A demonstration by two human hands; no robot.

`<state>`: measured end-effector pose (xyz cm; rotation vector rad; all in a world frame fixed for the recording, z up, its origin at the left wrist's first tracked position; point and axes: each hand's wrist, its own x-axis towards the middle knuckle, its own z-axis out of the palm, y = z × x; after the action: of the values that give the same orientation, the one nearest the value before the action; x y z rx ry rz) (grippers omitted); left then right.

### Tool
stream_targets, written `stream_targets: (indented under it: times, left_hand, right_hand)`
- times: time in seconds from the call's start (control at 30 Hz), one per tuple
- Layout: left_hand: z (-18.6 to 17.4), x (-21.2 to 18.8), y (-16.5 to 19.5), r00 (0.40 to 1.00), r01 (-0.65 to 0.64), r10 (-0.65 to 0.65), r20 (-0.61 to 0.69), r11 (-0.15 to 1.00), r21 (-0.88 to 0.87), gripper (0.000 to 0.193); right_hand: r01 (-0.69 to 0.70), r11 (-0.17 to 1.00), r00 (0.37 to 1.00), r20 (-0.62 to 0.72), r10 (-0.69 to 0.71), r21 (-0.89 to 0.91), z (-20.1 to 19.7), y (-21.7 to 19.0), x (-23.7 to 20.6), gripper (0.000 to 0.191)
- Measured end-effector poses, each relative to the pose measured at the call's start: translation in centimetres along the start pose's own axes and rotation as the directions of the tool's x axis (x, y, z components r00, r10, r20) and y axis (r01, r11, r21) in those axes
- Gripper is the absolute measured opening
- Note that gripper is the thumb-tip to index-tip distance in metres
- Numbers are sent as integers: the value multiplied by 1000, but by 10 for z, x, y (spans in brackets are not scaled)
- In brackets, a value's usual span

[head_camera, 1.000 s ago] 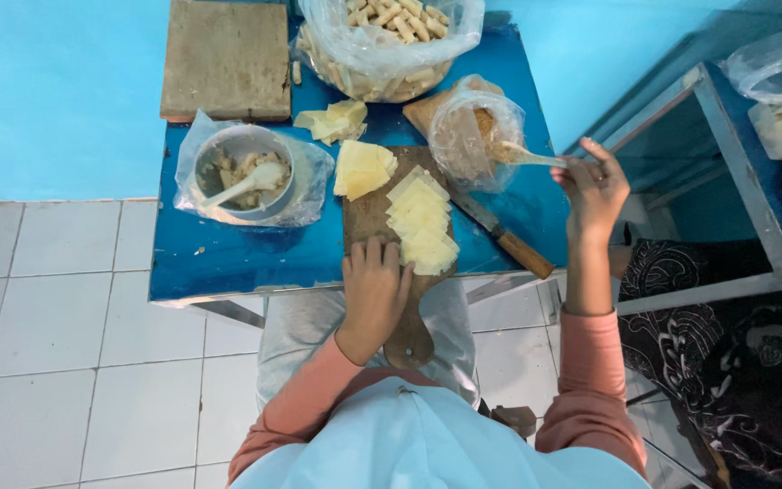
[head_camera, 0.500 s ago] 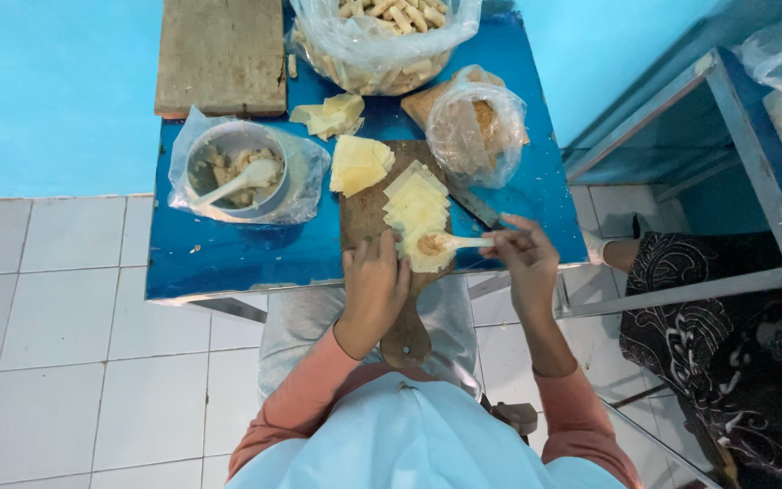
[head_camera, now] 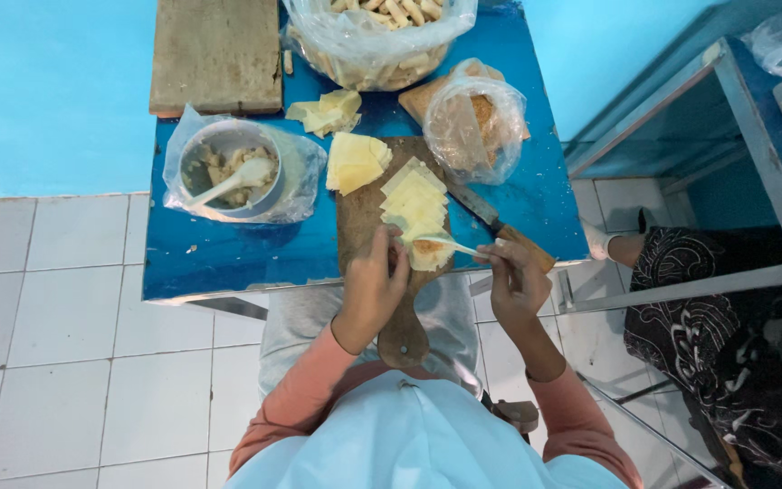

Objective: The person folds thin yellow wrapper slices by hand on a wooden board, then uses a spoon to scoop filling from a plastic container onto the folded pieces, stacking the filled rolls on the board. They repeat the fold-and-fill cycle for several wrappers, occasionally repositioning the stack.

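Filling step in hand, I judge: right hand (head_camera: pixel 510 276) pinches a white spoon (head_camera: pixel 445 243) by its handle, bowl w/ brownish filling resting on the nearest pale yellow wrapper square (head_camera: pixel 429 256). Left hand (head_camera: pixel 377 276) lies w/ fingers bent down on the wooden board (head_camera: pixel 364 217), fingertips touching the wrapper's edge at its 9 o'clock; it grips nothing I can see, just pins the sheet. That wrapper sits at the board's 6 o'clock end, on the blue table (head_camera: pixel 228 258) near its front edge. More wrappers (head_camera: pixel 414 195) overlap in a row toward 12 o'clock; a loose stack (head_camera: pixel 355 161) lies at approx. 11. A knife (head_camera: pixel 491 222) lies at 3 o'clock of the board, a bagged container of filling (head_camera: pixel 474 122) at 1 o'clock, a bowl w/ spoon (head_camera: pixel 228 172) at 9 o'clock.

Next move prob. needs a tilt of the spoon to drop the filling mid-sheet, left fingers steady so the thin sheet doesn't slide.
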<state>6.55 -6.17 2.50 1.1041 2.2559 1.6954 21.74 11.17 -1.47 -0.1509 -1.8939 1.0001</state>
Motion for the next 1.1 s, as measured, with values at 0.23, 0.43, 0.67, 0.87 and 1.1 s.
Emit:
stream_targets:
  times: [0.23,0.43,0.67,0.87,1.1]
  left_hand:
    - [-4,0,1,983,-177,179,-46,983,38,15]
    - [-4,1,1,992,-123,122,-30,992,-26,18]
    - [-3,1,-1,988,-151,150,-44,988,-26,19]
    - [-3,1,0,989,-144,142,-41,989,-23,18]
    - [-5,0,4,988,-149,148,-32,988,-37,18]
  right_hand:
    - [-36,999,999,-3,36,32,-2,-1,-1,18]
    - [18,1000,1000,1,-18,13,-3,-1,0,17]
    - [48,999,999,9,-48,16,-3,-2,0,17]
    - [13,999,1000,8,-13,29,-2,-2,1,19]
    - [-44,999,999,-25,44,3,-5,-1,14,26]
